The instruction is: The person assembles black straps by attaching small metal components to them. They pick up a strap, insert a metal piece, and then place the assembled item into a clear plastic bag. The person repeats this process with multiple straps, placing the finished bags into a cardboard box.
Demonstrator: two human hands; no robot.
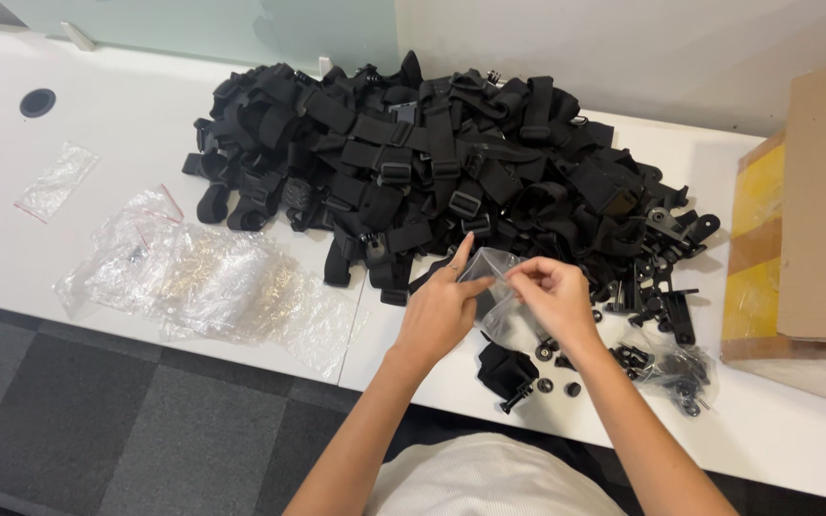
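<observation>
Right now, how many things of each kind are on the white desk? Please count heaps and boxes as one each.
Heap of black straps: 1
Clear bag held by the left hand and right hand, bag: 1
Pile of empty clear bags: 1
Separate small clear bag: 1
Cardboard box: 1
Group of small black plastic parts: 1
Total: 6

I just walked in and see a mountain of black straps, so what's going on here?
A person at a white table holds a small clear plastic bag between the left hand and right hand. Behind it lies the pile of black straps; empty clear bags lie left, small black parts right.
</observation>
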